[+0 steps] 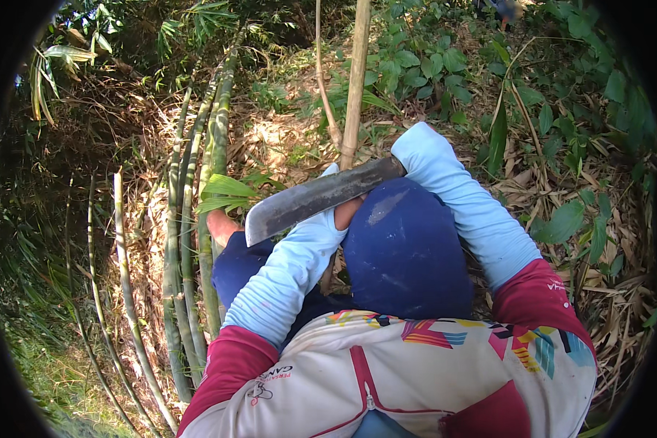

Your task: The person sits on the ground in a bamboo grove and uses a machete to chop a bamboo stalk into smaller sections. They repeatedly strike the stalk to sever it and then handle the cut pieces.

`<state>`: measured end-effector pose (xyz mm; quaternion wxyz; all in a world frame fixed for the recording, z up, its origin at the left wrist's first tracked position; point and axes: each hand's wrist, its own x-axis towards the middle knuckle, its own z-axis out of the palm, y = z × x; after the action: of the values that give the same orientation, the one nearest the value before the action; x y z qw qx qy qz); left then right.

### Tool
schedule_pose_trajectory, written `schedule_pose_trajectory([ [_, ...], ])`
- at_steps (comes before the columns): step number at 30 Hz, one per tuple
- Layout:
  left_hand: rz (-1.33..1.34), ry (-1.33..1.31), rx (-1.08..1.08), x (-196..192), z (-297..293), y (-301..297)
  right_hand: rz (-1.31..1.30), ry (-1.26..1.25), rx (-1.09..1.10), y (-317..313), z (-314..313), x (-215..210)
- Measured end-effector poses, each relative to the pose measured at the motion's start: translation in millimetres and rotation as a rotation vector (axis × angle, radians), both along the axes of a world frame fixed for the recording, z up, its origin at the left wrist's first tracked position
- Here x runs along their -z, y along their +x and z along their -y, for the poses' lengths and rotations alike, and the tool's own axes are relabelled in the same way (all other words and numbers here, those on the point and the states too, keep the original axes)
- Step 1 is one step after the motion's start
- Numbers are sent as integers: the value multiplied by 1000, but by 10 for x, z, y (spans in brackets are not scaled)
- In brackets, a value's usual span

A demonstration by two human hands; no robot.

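Bamboo fills this view: a thin yellow-tan bamboo pole point(355, 80) rises from the person's lap toward the top edge, and every other place is told from it. Just below its lower end, a broad dark machete blade point(320, 198) lies crosswise, slanting down to the left, its blunt tip well left of the pole. The blade's handle end sits just right of the pole's foot, where the right hand point(400, 162) is hidden under a pale blue sleeve point(460, 201); whether its fingers are clenched on the handle cannot be told, though the blade runs straight out from that cuff. The left hand point(347, 212) shows directly beneath the pole's foot, partly behind the blade, seemingly wrapped round the pole's base; only a bit of it is visible. Below the pole, a raised knee in dark blue trousers point(405, 252) bulges up. Left of the pole, a bundle of long green bamboo stems point(190, 219) lies on the ground, with a bare foot point(220, 228) beside it. Right of the pole, dry leaf litter point(562, 182) and green undergrowth cover the soil.
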<state>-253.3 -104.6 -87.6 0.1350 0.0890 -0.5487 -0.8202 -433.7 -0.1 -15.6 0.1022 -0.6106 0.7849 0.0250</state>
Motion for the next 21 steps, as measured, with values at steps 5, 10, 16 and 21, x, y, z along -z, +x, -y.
schedule_pose_trajectory([
  [5,317,-480,-111,-401,-91,211,37,110,10,-4,56,-83],
  [10,384,-677,-175,-478,-125,302,-33,192,13,80,119,-189],
  [16,440,-783,-166,-637,-133,377,-69,114,-22,76,139,-52],
  [21,410,-781,-250,-725,-199,387,-47,118,-43,42,122,-85],
])
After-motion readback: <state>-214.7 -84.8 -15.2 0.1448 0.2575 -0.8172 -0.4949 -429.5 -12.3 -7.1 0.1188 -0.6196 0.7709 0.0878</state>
